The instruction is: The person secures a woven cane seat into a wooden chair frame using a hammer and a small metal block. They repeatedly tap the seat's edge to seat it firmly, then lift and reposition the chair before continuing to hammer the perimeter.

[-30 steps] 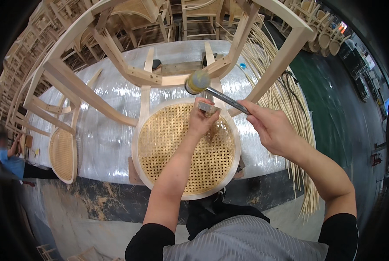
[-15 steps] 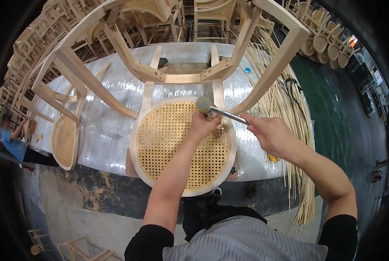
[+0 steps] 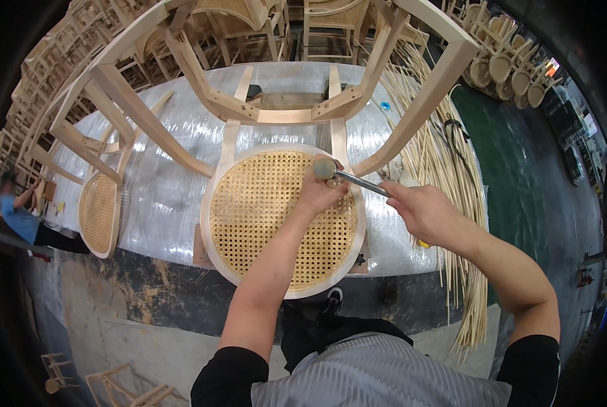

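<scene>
My right hand [image 3: 422, 211] is closed round the metal handle of a hammer [image 3: 363, 183]. The hammer's round, pale head [image 3: 324, 169] is over the fingers of my left hand [image 3: 320, 193]. That hand is closed at the upper right edge of a round woven-cane panel [image 3: 266, 217]; what it holds is hidden by the fingers and hammer head. A pale wooden ring borders the cane. The panel belongs to a wooden chair frame [image 3: 286, 117], whose bars rise beyond it.
Long cane strips [image 3: 446, 197] lie along the right side of the plastic-covered table [image 3: 161, 224]. Another cane-panelled chair [image 3: 100, 217] lies at left, near a person in blue [image 3: 20, 220]. Many chair frames [image 3: 334, 27] stand beyond the table; wood scraps lie on the floor.
The hammer head has shifted slightly right and down over my left hand. The whole view has moved a little; both grips look the same.
</scene>
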